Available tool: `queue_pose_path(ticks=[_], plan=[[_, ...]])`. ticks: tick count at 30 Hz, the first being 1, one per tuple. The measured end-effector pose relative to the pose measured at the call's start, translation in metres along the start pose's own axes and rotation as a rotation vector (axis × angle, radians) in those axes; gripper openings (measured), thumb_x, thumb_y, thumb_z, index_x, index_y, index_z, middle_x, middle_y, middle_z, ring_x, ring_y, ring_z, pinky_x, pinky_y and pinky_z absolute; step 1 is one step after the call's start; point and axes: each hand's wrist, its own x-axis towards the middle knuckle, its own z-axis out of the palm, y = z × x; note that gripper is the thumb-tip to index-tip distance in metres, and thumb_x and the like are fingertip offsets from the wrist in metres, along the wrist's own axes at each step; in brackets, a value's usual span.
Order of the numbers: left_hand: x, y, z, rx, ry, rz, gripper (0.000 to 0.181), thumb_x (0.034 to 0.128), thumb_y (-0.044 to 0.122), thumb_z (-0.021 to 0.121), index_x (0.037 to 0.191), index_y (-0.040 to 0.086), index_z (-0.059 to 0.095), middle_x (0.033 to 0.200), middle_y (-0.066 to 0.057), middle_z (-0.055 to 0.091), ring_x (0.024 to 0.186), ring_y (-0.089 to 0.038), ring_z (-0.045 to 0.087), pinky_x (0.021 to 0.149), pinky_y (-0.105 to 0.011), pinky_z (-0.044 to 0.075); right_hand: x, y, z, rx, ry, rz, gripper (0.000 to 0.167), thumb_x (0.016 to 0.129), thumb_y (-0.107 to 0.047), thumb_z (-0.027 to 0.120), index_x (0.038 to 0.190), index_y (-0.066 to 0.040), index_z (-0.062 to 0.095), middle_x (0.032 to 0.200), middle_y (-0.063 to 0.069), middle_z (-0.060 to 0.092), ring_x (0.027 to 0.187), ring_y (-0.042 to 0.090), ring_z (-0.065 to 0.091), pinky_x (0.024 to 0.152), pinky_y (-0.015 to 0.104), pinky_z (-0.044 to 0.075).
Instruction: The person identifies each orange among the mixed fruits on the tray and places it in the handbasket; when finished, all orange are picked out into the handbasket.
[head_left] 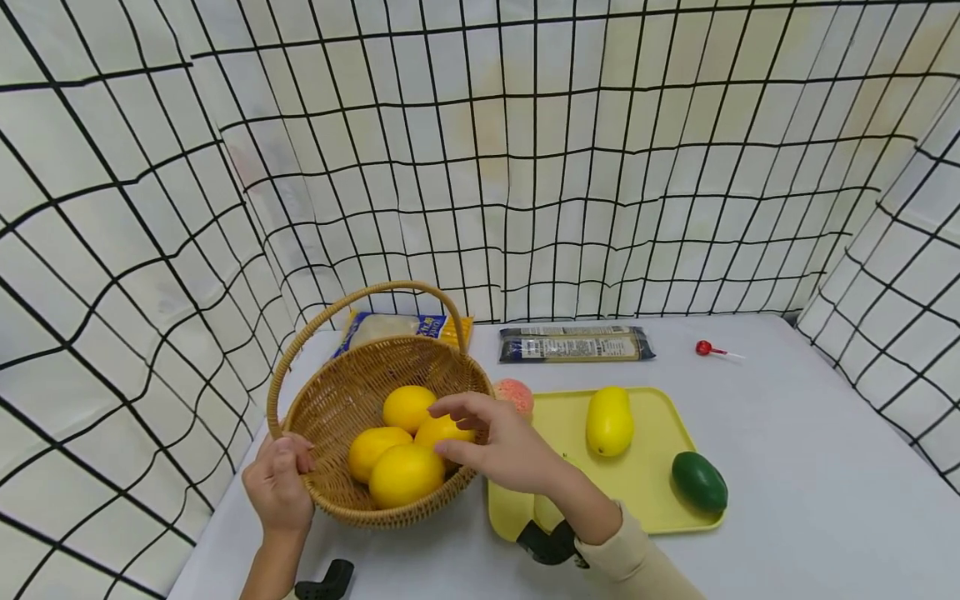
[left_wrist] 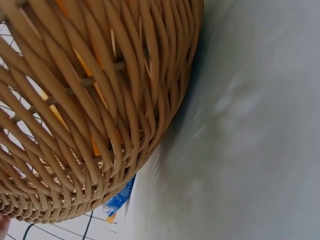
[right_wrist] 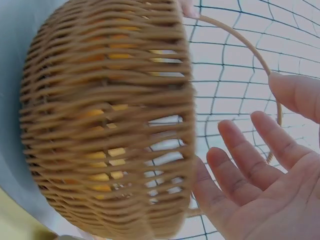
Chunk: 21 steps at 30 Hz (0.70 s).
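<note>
A wicker basket [head_left: 390, 517] with an arched handle leans toward me, and several yellow fruits [head_left: 407, 475] lie inside it. My left hand [head_left: 279, 483] grips the basket's left rim at the foot of the handle; the left wrist view shows mostly the woven wall [left_wrist: 100, 100]. Over the right rim is my right hand [head_left: 498, 442], its fingers loosely bent and apart, holding nothing. In the right wrist view the right hand [right_wrist: 270, 185] is beside the rim of the basket [right_wrist: 110, 125]; whether the little finger touches the rim, I cannot tell.
A yellow tray [head_left: 645, 508] on the right bears a long yellow fruit [head_left: 609, 422], a dark green fruit [head_left: 699, 482] and a pale fruit partly behind my right arm. A pink fruit [head_left: 516, 395], packets [head_left: 577, 343] and a red lollipop [head_left: 703, 347] lie farther back. Black netting encloses the table.
</note>
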Motion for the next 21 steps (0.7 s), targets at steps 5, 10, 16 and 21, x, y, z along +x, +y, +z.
queue_pose_path(ticks=[5, 10, 16, 21], plan=[[0.002, 0.002, -0.001, -0.025, -0.001, 0.017, 0.038, 0.0877, -0.005, 0.033, 0.05, -0.003, 0.037, 0.05, -0.002, 0.043, 0.061, -0.011, 0.048, 0.08, -0.024, 0.039, -0.003, -0.005, -0.013, -0.019, 0.06, -0.044, 0.036, 0.093, -0.023, 0.066, 0.127, -0.014, 0.06, 0.127, 0.0, 0.062, 0.114, 0.015, 0.059, 0.099, 0.04, 0.046], [0.004, 0.003, -0.003, 0.043, 0.006, 0.05, 0.039, 0.086, -0.003, 0.036, 0.048, -0.001, 0.038, 0.047, -0.002, 0.041, 0.053, -0.005, 0.044, 0.089, -0.025, 0.043, -0.007, -0.006, -0.027, -0.008, 0.141, -0.082, 0.033, 0.093, -0.017, 0.065, 0.125, -0.012, 0.062, 0.122, 0.0, 0.065, 0.11, 0.017, 0.062, 0.096, 0.041, 0.048], [0.008, 0.008, -0.003, 0.087, 0.026, 0.086, 0.041, 0.0852, -0.001, 0.038, 0.044, 0.001, 0.038, 0.043, -0.002, 0.039, 0.046, -0.003, 0.041, 0.09, -0.025, 0.045, -0.01, -0.005, -0.038, -0.001, 0.195, -0.077, 0.031, 0.093, -0.014, 0.064, 0.124, -0.012, 0.062, 0.119, 0.002, 0.065, 0.109, 0.019, 0.062, 0.095, 0.042, 0.048], [0.011, 0.012, -0.004, 0.1, 0.018, 0.11, 0.041, 0.0844, -0.003, 0.036, 0.044, 0.001, 0.038, 0.042, -0.002, 0.038, 0.046, -0.003, 0.039, 0.086, -0.023, 0.046, -0.013, -0.004, -0.05, 0.008, 0.234, -0.068, 0.03, 0.095, -0.018, 0.062, 0.124, -0.012, 0.062, 0.122, 0.002, 0.064, 0.108, 0.019, 0.063, 0.092, 0.037, 0.05]])
